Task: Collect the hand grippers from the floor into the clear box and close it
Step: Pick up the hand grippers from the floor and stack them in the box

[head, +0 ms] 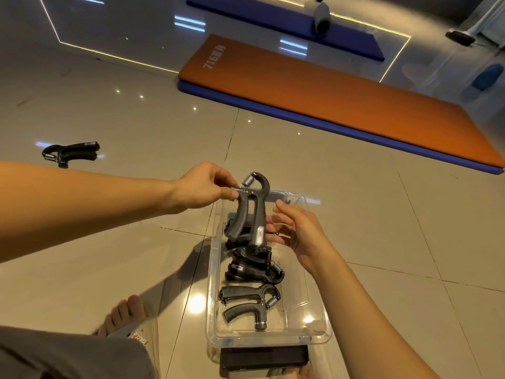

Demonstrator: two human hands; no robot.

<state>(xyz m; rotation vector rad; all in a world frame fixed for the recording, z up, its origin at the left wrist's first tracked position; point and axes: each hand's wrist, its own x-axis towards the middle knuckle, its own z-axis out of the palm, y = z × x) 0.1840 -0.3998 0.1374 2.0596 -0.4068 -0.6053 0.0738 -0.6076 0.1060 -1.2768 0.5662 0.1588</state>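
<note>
Above clear box (314, 321), hand gripper (250, 212) upright, spring up, handles down

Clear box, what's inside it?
Black hand grippers lie in the clear box: the nearest gripper, a second gripper behind it. More sit at the far end, but the held gripper in the left hand partly covers them.

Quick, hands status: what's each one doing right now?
Left hand: pinching a hand gripper above the clear box.
Right hand: open, fingers by its handle, holding nothing.
</note>
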